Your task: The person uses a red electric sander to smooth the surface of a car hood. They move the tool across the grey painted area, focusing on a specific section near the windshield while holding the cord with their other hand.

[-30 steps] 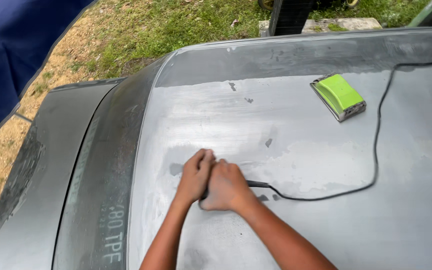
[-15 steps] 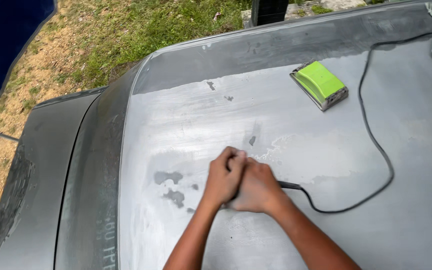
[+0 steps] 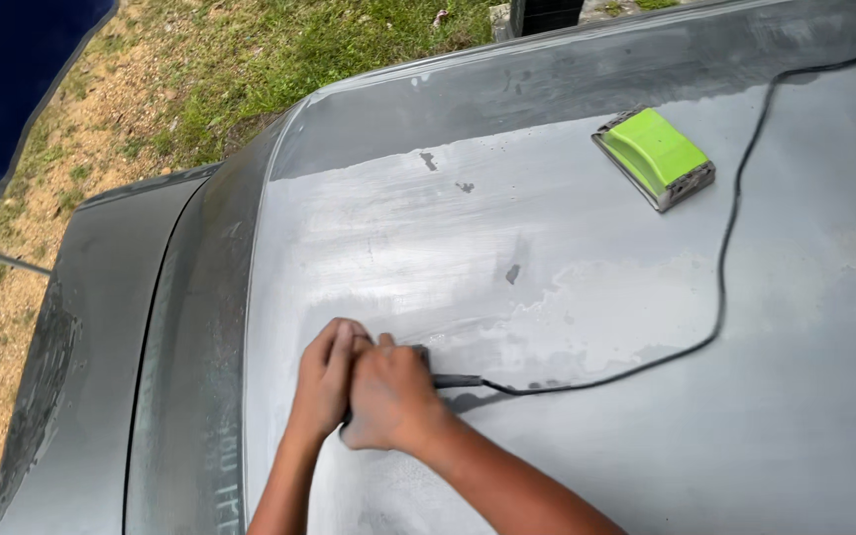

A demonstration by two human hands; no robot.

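Observation:
Both of my hands press down together on a small dark corded tool (image 3: 420, 357) on a sanded grey car panel (image 3: 587, 297). My left hand (image 3: 327, 381) lies over the tool's left side and my right hand (image 3: 388, 396) covers its top. Only the tool's right corner and cable end show; the rest is hidden under my fingers. A black cable (image 3: 720, 277) runs from the tool across the panel to the upper right.
A green sanding block (image 3: 654, 157) lies on the panel at the upper right, next to the cable. The panel's left edge drops to a darker body section (image 3: 101, 327). Grass and dirt lie beyond. A blue cloth (image 3: 2, 89) hangs at the top left.
My hands and the tool have slid back toward me and leftward on the panel. The view has shifted, so the green block sits more to the right.

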